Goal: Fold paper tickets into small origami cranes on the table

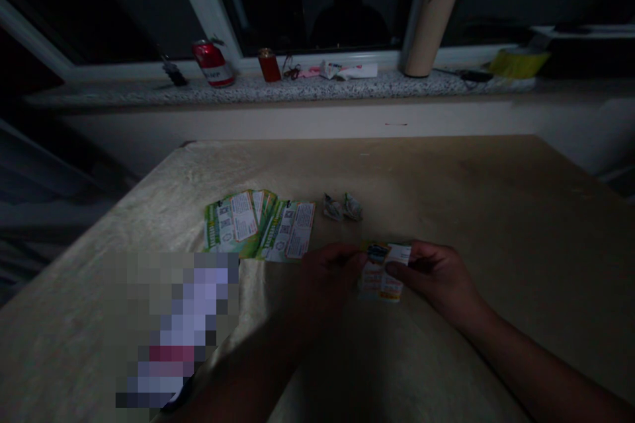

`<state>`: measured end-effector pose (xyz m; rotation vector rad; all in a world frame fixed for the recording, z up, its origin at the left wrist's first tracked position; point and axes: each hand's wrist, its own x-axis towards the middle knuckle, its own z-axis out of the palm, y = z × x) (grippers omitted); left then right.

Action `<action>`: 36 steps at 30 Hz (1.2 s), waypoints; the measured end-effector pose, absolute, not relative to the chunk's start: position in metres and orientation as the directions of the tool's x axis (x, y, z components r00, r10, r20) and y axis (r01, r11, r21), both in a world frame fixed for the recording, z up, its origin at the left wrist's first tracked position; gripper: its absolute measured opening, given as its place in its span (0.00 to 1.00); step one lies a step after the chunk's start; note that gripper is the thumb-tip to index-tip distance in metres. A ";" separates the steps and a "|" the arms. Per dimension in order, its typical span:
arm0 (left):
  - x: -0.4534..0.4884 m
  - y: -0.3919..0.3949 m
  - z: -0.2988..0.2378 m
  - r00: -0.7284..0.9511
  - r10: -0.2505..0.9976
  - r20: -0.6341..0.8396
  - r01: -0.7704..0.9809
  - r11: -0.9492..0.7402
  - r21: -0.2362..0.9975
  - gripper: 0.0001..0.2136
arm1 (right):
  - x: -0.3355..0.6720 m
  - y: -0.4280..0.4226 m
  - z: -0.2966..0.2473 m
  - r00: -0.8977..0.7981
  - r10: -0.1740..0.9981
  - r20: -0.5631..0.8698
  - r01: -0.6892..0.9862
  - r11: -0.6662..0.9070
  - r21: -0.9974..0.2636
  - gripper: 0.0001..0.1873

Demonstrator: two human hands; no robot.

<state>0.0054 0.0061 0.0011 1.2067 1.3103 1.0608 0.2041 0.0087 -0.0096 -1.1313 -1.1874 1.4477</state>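
A small printed paper leaflet [381,274], white with a dark picture and orange bands, is held low over the table between both hands. My right hand [441,274] pinches its right side, thumb in front. My left hand [332,277] grips its left edge with closed fingertips. Beyond the left hand lie several green and white printed leaflets [286,230], spread and partly overlapping. Two small crumpled paper pieces [332,207] rest on the table just past the held leaflet.
A phone-like pixelated object [193,324] lies left of my left arm on the table [496,211]. On the granite windowsill [327,89] stand a red can [213,64], an orange lighter-like object [269,66], a crumpled tube [352,71] and a tall cardboard tube [431,20].
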 end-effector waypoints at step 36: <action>-0.002 0.005 0.003 -0.023 0.997 0.074 0.187 -0.069 0.980 0.07 | 0.208 0.012 0.000 -0.107 0.993 -0.055 -0.094 -0.065 -0.993 0.05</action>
